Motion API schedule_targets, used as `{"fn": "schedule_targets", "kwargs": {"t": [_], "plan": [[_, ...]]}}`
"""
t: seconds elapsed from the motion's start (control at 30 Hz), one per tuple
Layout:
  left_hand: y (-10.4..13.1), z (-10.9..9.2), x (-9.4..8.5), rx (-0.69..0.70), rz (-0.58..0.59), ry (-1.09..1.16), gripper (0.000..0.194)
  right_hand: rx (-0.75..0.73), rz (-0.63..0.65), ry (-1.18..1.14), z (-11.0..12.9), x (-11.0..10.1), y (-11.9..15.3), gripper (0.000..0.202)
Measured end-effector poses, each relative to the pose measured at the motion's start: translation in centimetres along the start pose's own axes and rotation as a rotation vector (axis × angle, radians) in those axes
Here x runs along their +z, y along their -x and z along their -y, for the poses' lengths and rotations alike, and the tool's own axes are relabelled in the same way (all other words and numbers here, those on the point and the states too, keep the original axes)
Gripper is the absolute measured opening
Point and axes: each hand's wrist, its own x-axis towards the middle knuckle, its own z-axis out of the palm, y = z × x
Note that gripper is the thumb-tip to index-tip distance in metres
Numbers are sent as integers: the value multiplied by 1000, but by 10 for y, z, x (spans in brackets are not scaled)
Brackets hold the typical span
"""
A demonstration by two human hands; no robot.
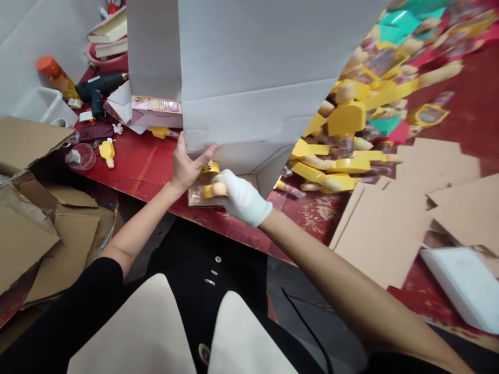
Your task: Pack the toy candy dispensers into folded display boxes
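A red-painted worktop [134, 169], scuffed to pale patches, crosses a room with a pale, plain wall [23, 31] on the left and grey floor [286, 291] below. At far left lie torn brown cardboard pieces [74, 234]. Behind them stand a white plastic tub [39, 106], an orange-capped yellow bottle [58, 78] and a black pistol-shaped tool [102, 85]; a pink round basin [111, 63] is further back. A round clear plastic cup [80, 157] sits near the worktop's front edge.

At centre, the bare left hand [189, 165] has its thumb spread wide from its fingers, which touch the lower left edge of a large, tilted whitish cardboard box [253, 57]. Just beside it, the white-gloved right hand [244, 198] has its fingers curled round a yellow piece with a rounded tan end [218, 189], at the box's lower opening.

Right of the box, a heap of yellow, tan, green and pink pieces [346, 119] spreads over the worktop. Nearer are flat tan cardboard sheets [390, 228], then, at far right, a white flat rectangular object [463, 285].
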Motion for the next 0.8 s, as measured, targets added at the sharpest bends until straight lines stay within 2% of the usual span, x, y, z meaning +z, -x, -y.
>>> {"fn": "schedule_targets", "kwargs": {"t": [0.1,0.2,0.27,0.33,0.4,0.47,0.5,0.53,0.57,0.63,0.67,0.7,0.73,0.8], "plan": [[-3,0,2,-25,16,12,76,130,-19,100,-6,8,-1,33],[-3,-2,6,-16,57,-3,79,129,48,230,-13,11,1,14],[-4,-3,9,-3,50,-21,83,126,73,259,-14,6,7,12],[-1,0,10,22,14,-21,85,133,-33,232,-9,0,17,17],[14,6,3,34,-104,15,79,65,-159,150,3,2,31,25],[52,14,-13,-43,-301,21,64,-86,-157,64,17,15,50,29],[79,17,-24,-112,-390,0,57,-158,-117,49,22,25,61,32],[111,18,-34,-210,-418,-67,50,-213,-85,56,26,36,73,34],[143,17,-44,-287,-292,-144,49,-247,-86,76,30,47,85,36],[203,12,-58,-376,-15,-246,48,-236,-195,111,34,64,107,33],[224,8,-61,-397,82,-257,48,-223,-247,101,37,69,116,32],[239,5,-63,-409,132,-247,48,-224,-254,72,41,73,122,30],[247,2,-63,-421,143,-216,49,-235,-200,34,46,77,126,28],[246,0,-65,-450,101,-122,51,-239,78,-43,59,83,127,32]]}}
